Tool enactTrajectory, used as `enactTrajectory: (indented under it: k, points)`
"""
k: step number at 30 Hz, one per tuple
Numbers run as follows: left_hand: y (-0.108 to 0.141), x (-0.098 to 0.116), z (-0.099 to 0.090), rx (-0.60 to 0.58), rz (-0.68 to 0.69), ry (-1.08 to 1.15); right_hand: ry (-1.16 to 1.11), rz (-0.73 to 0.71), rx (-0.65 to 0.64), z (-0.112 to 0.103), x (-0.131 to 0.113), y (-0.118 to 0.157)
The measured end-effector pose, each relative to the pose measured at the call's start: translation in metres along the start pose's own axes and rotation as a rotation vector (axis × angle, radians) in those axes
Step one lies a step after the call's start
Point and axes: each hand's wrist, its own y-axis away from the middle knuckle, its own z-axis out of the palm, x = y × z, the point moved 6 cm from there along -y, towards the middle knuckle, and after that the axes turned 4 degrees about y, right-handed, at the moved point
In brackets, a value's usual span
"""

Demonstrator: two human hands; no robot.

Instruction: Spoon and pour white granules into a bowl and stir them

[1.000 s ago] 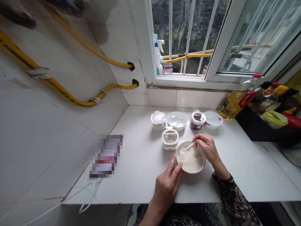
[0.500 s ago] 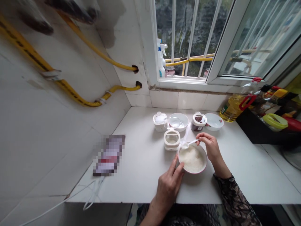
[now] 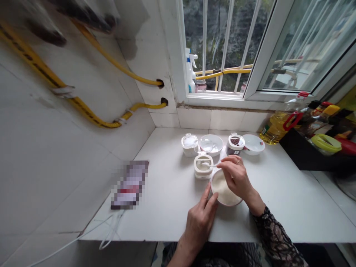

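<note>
My left hand (image 3: 200, 218) grips the left side of a bowl (image 3: 230, 204) that holds a whitish, powdery or fine-grained heap (image 3: 222, 189). In my right hand (image 3: 237, 177) is a small white spoon (image 3: 211, 165), pinched by its handle. The spoon's head is at the mouth of an open white-rimmed jar (image 3: 203, 175), just beyond the bowl. My right hand hangs over the bowl and hides part of it. Whether the spoon carries anything is too small to tell.
Behind stand a jar of white contents (image 3: 190, 144), a white bowl (image 3: 217, 150), a jar of dark red bits (image 3: 235, 146) and a flowered bowl (image 3: 253, 145). An oil bottle (image 3: 274, 128) and a black condiment box (image 3: 294, 150) are right. A blurred object (image 3: 130, 185) lies left.
My right hand has moved left with the spoon, from above the bowl's far rim to the jar's mouth. My left hand stays on the bowl.
</note>
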Motion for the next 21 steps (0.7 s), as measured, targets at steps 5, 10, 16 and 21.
enactTrajectory:
  k: [5, 10, 16, 21]
  points:
    - [-0.002, 0.002, -0.002, 0.004, 0.010, 0.009, -0.035, 0.213, 0.198, -0.029, 0.025, 0.012]
    - [-0.004, 0.003, -0.004, 0.017, 0.024, 0.005, 0.033, 0.153, -0.025, -0.012, 0.030, 0.016]
    - [-0.004, 0.003, -0.004, 0.015, 0.026, -0.003, -0.052, 0.251, -0.152, 0.009, 0.032, 0.020]
    - [-0.003, 0.003, -0.004, 0.006, 0.016, -0.001, -0.234, 0.571, -0.099, 0.000, 0.050, 0.025]
